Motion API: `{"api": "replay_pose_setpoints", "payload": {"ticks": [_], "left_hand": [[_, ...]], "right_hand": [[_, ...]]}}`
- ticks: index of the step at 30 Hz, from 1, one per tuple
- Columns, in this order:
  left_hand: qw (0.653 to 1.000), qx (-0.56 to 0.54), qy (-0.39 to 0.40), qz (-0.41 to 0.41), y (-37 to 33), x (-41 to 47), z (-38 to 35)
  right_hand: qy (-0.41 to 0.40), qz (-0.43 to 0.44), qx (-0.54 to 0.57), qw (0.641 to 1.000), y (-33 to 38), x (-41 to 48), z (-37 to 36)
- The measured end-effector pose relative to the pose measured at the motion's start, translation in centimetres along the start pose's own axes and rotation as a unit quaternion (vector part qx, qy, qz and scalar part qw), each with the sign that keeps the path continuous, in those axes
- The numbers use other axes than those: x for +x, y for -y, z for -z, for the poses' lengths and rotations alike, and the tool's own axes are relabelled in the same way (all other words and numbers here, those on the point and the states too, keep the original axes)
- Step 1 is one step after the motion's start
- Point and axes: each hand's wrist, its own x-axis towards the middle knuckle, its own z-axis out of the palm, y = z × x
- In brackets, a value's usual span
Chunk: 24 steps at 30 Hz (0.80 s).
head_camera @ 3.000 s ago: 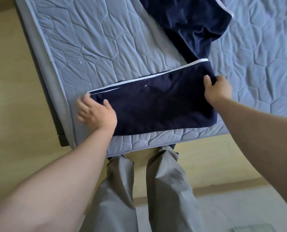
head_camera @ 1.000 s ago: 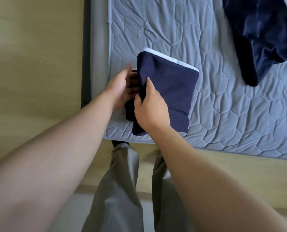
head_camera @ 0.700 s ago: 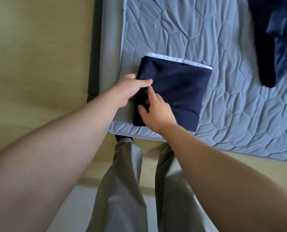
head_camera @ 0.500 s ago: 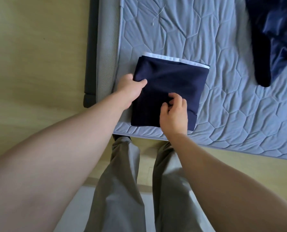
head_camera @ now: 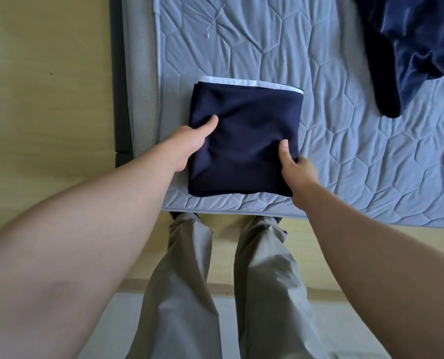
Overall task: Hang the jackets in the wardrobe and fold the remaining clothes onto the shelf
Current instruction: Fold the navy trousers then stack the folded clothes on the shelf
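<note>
While gripping folded navy garment (head_camera: 244,141) at both sides, keep bundle flat on bed (head_camera: 345,164). Position: near mattress corner, just short of the 6 o'clock edge.

- Left hand (head_camera: 189,143): clamped on garment's 9 o'clock edge, thumb on top, fingers hidden under cloth.
- Right hand (head_camera: 297,169): pinching the 4 o'clock side, thumb on top, fingers out of sight beneath.
- White trim (head_camera: 249,83) along 12 o'clock edge; layers squared.

Judged step: lifting bundle for carry to shelf.

- Slide fingers deeper under, toward middle.
- Raise both sides together and level.
- Press thumbs down to stop layers sliding.
- Soft cloth: likely to sag at centre and spill open toward 12 o'clock if tipped.

Second navy garment (head_camera: 418,47) lying loose at 1 o'clock, well apart; leave for later.
</note>
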Motion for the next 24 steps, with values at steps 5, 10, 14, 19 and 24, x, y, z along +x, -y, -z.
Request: {"api": "replay_pose_setpoints", "payload": {"ticks": [5,10,14,19,24], "left_hand": [[0.991,-0.12,0.034,0.039,-1.2,-3.5,0.9],[0.974,-0.221,-0.026,0.046,-3.4,-13.0,3.4],[0.961,-0.261,-0.068,0.051,-5.2,-22.4,6.1],[0.944,-0.309,-0.112,0.018,-5.4,-33.8,10.3],[0.937,-0.245,-0.218,-0.123,-4.6,-45.5,16.2]], "right_hand": [[0.033,0.041,0.023,0.998,3.1,-3.2,3.0],[0.116,0.035,0.091,0.988,8.9,-10.9,6.3],[0.133,0.016,0.08,0.988,13.3,-18.4,7.8],[0.176,0.041,0.01,0.983,18.2,-28.0,8.5],[0.257,0.114,-0.233,0.931,22.0,-37.2,6.9]]}}
